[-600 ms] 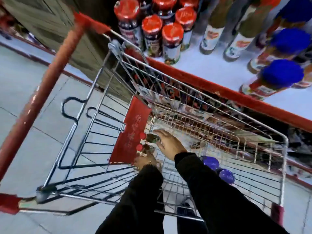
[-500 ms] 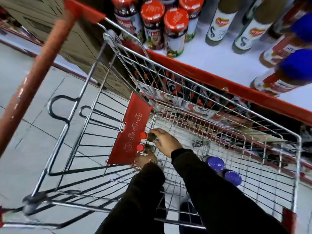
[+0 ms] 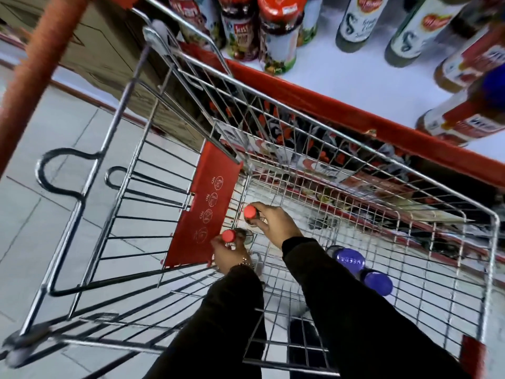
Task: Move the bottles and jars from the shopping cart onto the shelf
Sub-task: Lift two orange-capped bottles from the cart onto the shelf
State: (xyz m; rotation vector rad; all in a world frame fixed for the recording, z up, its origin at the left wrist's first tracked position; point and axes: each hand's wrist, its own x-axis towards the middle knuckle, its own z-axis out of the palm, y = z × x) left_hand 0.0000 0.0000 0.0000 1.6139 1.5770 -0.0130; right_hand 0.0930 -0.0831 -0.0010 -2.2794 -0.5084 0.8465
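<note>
Hands around red-capped bottles

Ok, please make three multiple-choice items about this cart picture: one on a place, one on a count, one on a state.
1. Where do the blue-capped bottles lie?
A. on the shelf
B. in the cart, right of the right arm
C. on the floor

2. How many red-capped bottles do the hands hold?
A. one
B. two
C. four

3. How is the left hand?
A. open, flat
B. closed on a bottle
C. on the cart handle

Answers: 1 B, they rest on the cart wire; 2 B, the right hand grips one red-capped bottle, the left another; 3 B, fingers wrap the neck.
</note>
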